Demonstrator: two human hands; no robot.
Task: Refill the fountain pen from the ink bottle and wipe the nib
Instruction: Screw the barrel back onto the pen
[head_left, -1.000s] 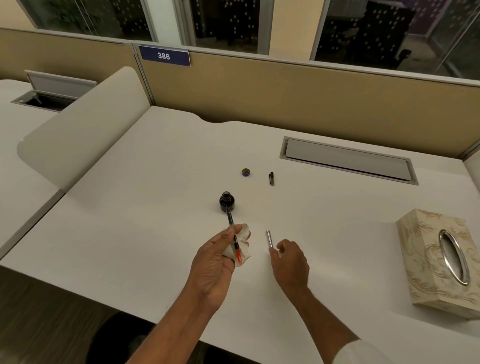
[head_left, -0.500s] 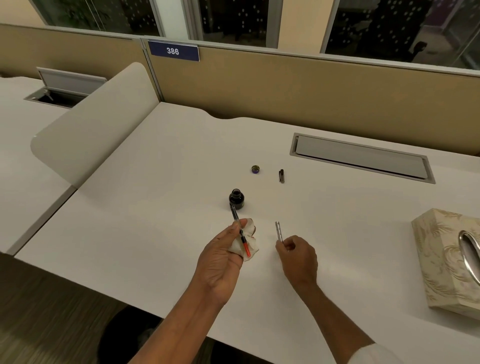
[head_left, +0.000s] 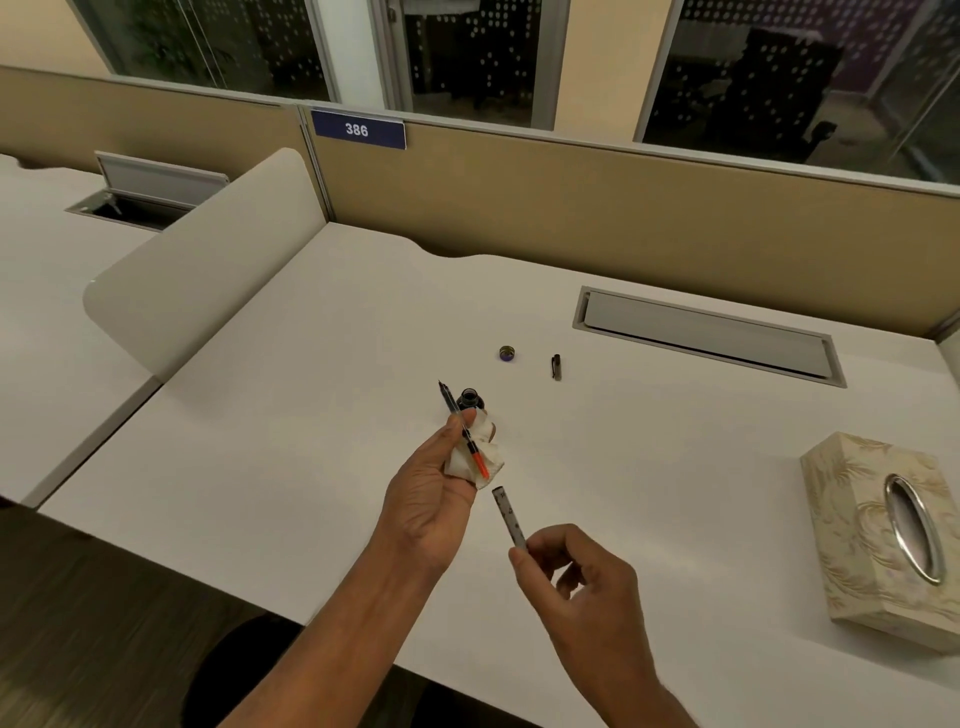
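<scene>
1. Plain off-white counter (head_left: 311, 415).
2. Black ink bottle (head_left: 471, 399); purple bottle cap (head_left: 507, 354), brassy rim.
3. Pen (head_left: 475, 453): dark front, orange-red back end.
4. White tissue (head_left: 493, 454).
5. Silvery-grey barrel (head_left: 510, 519), small dark marks.
6. Black pen cap (head_left: 556, 367).
7. Cream tissue box (head_left: 852, 519), pale gold leaf pattern, silver oval opening.
8. Tan partition (head_left: 571, 208); navy sign (head_left: 358, 129), white "386".

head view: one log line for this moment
left hand: grips black-and-orange pen section plus crumpled white tissue | right hand: pinches silver pen barrel | round black ink bottle: open on white desk
</scene>
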